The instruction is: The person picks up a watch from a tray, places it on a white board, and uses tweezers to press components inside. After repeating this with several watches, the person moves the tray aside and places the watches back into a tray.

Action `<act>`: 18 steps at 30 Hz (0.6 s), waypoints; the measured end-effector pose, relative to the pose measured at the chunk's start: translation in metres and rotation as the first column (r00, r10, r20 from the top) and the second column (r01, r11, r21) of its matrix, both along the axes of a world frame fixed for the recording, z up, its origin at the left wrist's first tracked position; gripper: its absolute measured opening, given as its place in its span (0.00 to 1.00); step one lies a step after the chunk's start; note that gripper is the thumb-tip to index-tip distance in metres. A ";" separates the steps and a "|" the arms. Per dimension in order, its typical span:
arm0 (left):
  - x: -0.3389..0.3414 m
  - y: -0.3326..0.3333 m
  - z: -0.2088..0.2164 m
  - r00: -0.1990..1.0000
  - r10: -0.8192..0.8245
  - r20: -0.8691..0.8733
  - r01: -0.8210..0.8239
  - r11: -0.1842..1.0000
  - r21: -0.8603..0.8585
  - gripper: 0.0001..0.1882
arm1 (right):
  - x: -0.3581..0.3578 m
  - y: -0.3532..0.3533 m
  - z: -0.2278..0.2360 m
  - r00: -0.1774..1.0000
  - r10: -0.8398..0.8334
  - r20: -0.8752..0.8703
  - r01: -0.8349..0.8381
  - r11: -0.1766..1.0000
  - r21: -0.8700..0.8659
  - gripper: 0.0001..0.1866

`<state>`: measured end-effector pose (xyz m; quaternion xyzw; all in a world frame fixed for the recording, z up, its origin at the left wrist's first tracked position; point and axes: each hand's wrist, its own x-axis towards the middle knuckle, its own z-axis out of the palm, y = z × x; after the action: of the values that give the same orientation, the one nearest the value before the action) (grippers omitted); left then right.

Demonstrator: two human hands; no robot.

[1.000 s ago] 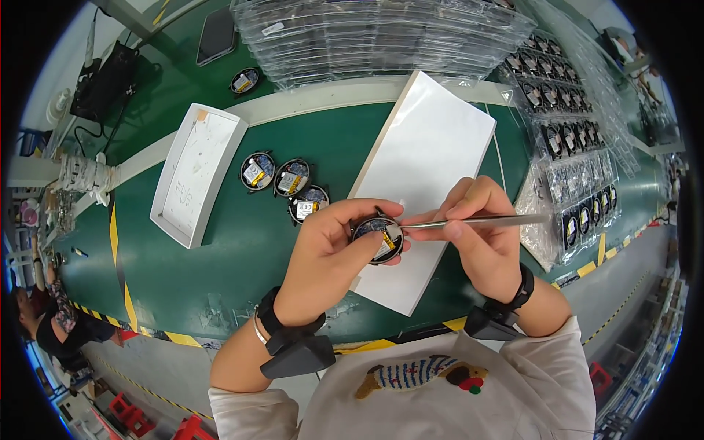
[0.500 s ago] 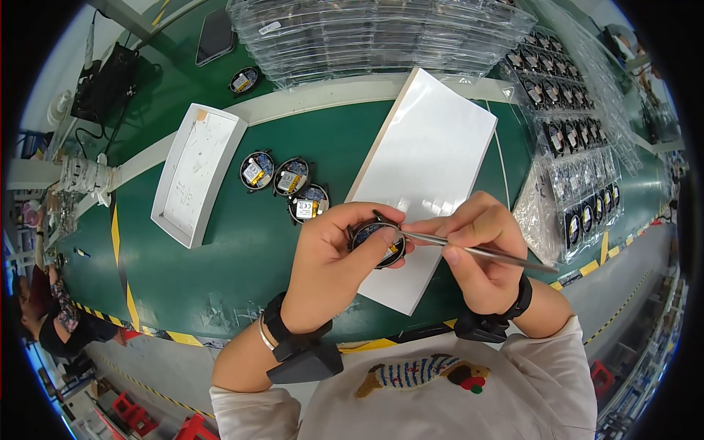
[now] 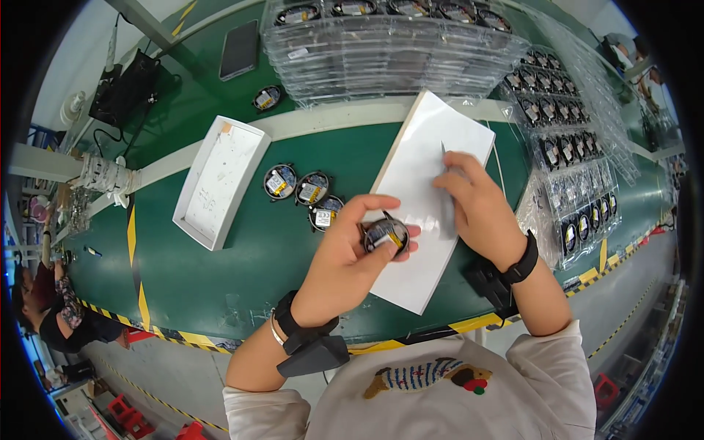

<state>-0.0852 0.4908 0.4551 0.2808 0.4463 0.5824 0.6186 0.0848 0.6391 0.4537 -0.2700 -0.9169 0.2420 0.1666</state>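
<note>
My left hand (image 3: 352,257) is closed around a round black watch case (image 3: 386,235), its thumb on the rim. The open face shows blue circuitry and a silver and yellow part. My right hand (image 3: 477,205) is over a white glossy sheet stack (image 3: 433,154), fingers bent together. A thin metal tip of the tweezers (image 3: 443,147) sticks out past those fingers; the rest is hidden by the hand. Left of my left hand, three similar watch cases (image 3: 313,188) lie close together on the green table.
A shallow white box (image 3: 253,158) stands on the left. Behind are stacked clear plastic trays (image 3: 345,66), a phone (image 3: 240,50) and another watch case (image 3: 267,97). Trays of watch cases (image 3: 570,150) fill the right side. A person (image 3: 62,312) is at far left.
My right hand has moved from the watch case, up and right over the white stack, and the tweezers no longer touch the case. My left hand still holds it.
</note>
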 end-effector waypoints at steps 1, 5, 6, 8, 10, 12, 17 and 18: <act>-0.001 -0.001 0.001 0.999 -0.040 -0.002 0.040 0.999 0.000 0.23 | 0.000 -0.001 0.003 0.999 0.024 0.039 -0.028 0.992 0.125 0.17; -0.004 -0.012 0.011 0.994 -0.109 0.025 0.111 0.991 -0.071 0.29 | -0.012 -0.017 0.030 0.973 0.225 0.051 -0.231 0.946 0.229 0.22; -0.007 -0.017 0.009 0.995 -0.094 0.022 0.095 0.993 -0.068 0.29 | -0.017 -0.024 0.039 0.931 0.365 -0.029 -0.361 0.928 0.097 0.25; -0.008 -0.029 0.003 0.995 -0.093 0.020 0.094 0.993 -0.071 0.34 | -0.027 -0.042 0.049 0.864 0.503 -0.015 -0.503 0.863 -0.052 0.26; -0.015 -0.035 0.002 0.996 -0.088 0.022 0.089 0.994 -0.068 0.36 | -0.041 -0.051 0.051 0.783 0.622 -0.018 -0.612 0.764 -0.203 0.28; -0.024 -0.041 0.004 0.996 -0.068 -0.052 0.067 0.998 -0.012 0.37 | -0.058 -0.056 0.049 0.777 0.628 0.039 -0.606 0.763 -0.226 0.29; -0.070 -0.044 0.018 0.998 0.056 -0.029 -0.056 0.998 0.003 0.38 | -0.098 -0.040 0.045 0.848 0.530 0.021 -0.525 0.844 -0.105 0.30; -0.078 -0.043 0.017 0.994 0.077 -0.071 -0.077 0.997 -0.002 0.38 | -0.108 -0.040 0.045 0.842 0.540 0.022 -0.535 0.838 -0.107 0.30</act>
<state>-0.1632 0.4479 0.4718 0.2822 0.4801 0.5944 0.5801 -0.0227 0.5992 0.4982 -0.0160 -0.9470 0.3159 0.0552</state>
